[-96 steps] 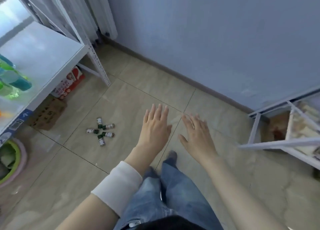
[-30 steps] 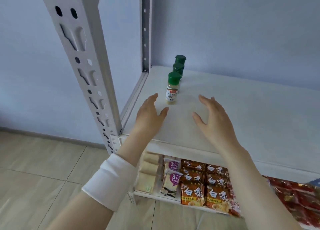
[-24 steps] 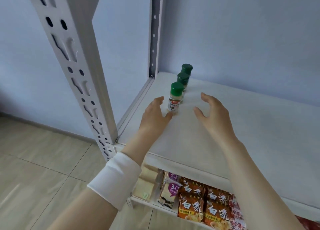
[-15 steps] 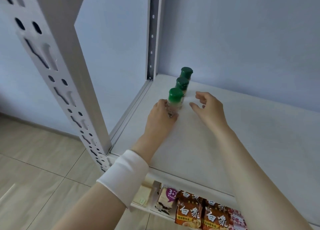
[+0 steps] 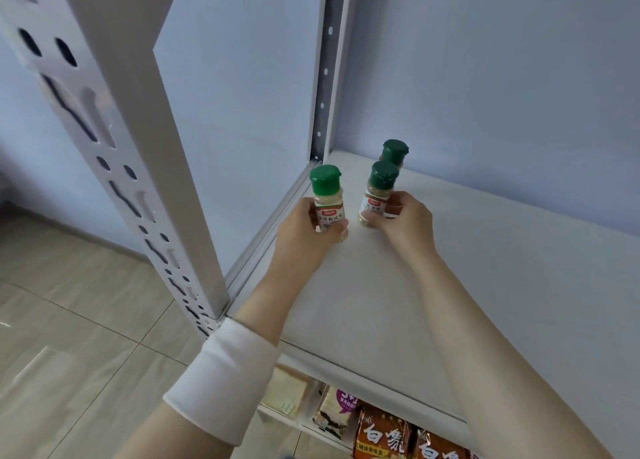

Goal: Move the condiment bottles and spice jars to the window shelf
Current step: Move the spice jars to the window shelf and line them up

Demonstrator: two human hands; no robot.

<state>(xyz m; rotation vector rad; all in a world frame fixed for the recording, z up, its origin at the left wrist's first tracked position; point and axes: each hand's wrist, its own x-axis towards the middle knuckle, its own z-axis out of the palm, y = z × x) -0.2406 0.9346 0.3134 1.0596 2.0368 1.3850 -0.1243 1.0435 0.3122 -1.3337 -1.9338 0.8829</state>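
Observation:
Three small green-capped spice jars are at the back left corner of a white shelf board [image 5: 433,285]. My left hand [image 5: 304,232] grips the nearest jar [image 5: 327,199], held just off the others toward the left edge. My right hand [image 5: 405,221] pinches the middle jar [image 5: 377,192] from its right side. The third jar [image 5: 394,152] stands upright behind them against the wall, untouched. A white cuff covers my left forearm.
A perforated white upright post [image 5: 131,154] stands close on the left, a second post [image 5: 329,67] at the back corner. Below the board, a lower tier holds noodle packets [image 5: 384,436] and snack bags. Tiled floor [image 5: 69,337] lies to the left.
Both hands reached in from open above the shelf edge and closed on jars. The left hand has pulled the nearest jar out of the row to the left.

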